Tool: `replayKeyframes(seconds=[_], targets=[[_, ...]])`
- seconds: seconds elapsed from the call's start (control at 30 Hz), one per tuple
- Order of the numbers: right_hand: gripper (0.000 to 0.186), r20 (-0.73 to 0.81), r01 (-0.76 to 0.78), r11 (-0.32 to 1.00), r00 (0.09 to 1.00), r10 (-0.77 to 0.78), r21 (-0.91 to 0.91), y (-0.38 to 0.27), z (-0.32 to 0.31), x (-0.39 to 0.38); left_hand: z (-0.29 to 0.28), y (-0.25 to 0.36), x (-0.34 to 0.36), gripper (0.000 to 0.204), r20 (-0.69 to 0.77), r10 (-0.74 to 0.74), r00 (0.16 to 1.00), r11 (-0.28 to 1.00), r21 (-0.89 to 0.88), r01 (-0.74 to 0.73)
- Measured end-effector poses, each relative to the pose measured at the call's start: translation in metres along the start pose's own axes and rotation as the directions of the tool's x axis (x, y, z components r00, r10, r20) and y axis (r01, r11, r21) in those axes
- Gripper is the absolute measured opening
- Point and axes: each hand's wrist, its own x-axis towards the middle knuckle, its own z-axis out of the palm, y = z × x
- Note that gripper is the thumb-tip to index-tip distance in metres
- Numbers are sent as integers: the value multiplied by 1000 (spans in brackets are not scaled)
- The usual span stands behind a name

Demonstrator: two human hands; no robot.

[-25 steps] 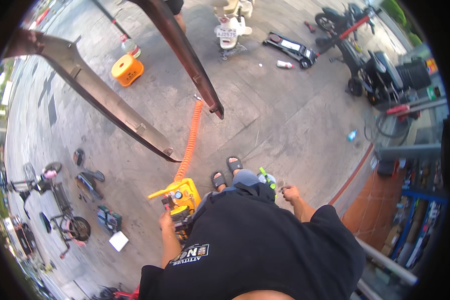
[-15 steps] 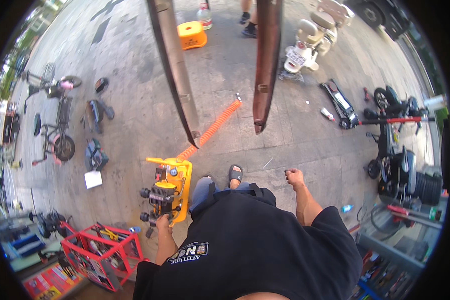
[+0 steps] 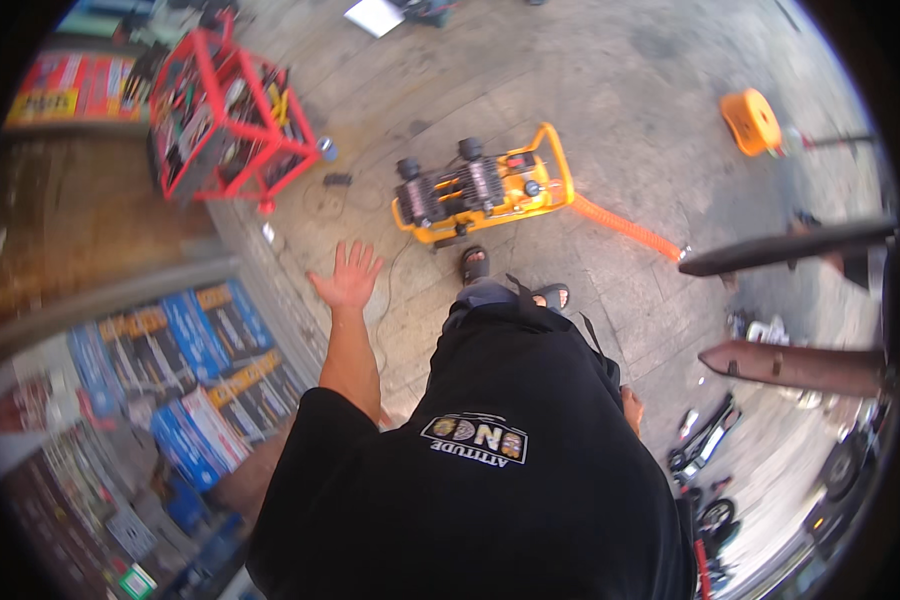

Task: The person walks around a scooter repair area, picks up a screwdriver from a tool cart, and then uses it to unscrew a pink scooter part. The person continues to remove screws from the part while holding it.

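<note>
My left hand is stretched out with its fingers spread and palm showing, holding nothing, over the floor below and left of a yellow air compressor. An orange coiled hose runs from the compressor to the right. My right hand is mostly hidden at the right side of my black shirt, so its fingers are unclear. To the right, two long curved panels, one dark and one brown, reach into view.
A red tool cart stands at upper left, above boxed goods along the left. An orange stool is at upper right. A floor jack and vehicles lie at lower right. My sandaled feet are below the compressor.
The view has swung round to the left. My left hand has left the compressor and spread open. My right hand has dropped back beside my body, mostly out of sight.
</note>
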Motion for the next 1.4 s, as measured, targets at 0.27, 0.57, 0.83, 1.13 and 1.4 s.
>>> replayKeyframes(seconds=[0.27,0.57,0.83,1.13,1.4], targets=[[40,-58,-42,998,997,45,56,-65,0,-28,-105,76,24,84,-361,250,899,-43,923,382],[38,73,140,984,989,-132,-108,-119,56,-42,-227,76,-21,40,-672,564,479,221,683,697],[35,222,228,854,965,-136,-467,-172,89,11,-161,86,-101,46,-291,874,390,-17,782,623],[37,290,391,900,899,-328,-194,-213,120,24,-188,110,-157,108,-809,323,491,481,588,651],[34,124,198,958,977,-175,-209,-129,122,0,-220,202,-83,41,-472,626,621,316,881,352]])
